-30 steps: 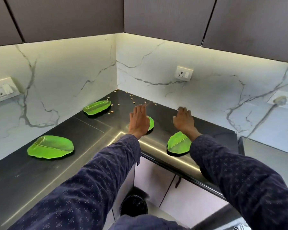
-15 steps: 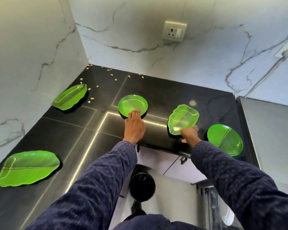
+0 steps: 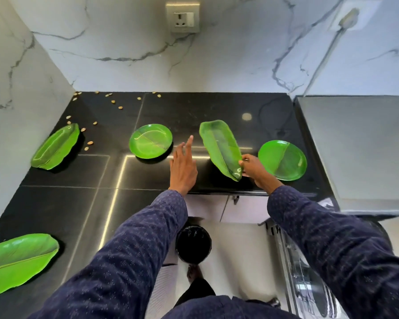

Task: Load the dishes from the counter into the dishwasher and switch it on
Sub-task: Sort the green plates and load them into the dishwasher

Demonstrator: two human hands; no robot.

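Several green leaf-patterned dishes lie on a black counter (image 3: 67, 171). My right hand (image 3: 255, 168) grips the near end of a long leaf-shaped plate (image 3: 219, 148) and holds it tilted up off the counter. My left hand (image 3: 182, 166) hovers open, fingers apart, just right of a round green plate (image 3: 150, 141). A second round plate (image 3: 282, 160) lies right of my right hand. Two more leaf-shaped plates rest at the left: one by the wall (image 3: 55, 146), one at the near left edge (image 3: 16, 261). The open dishwasher (image 3: 309, 279) shows at the lower right.
Small seeds (image 3: 90, 132) are scattered over the counter's back left corner. A black bin (image 3: 193, 245) stands on the floor below the counter edge. A grey appliance top (image 3: 359, 146) adjoins the counter on the right. A wall socket (image 3: 183, 18) sits above.
My head tilted down toward the counter. My right hand took the leaf-shaped plate by its near end and tipped it up. My left hand lifted away from the round plate.
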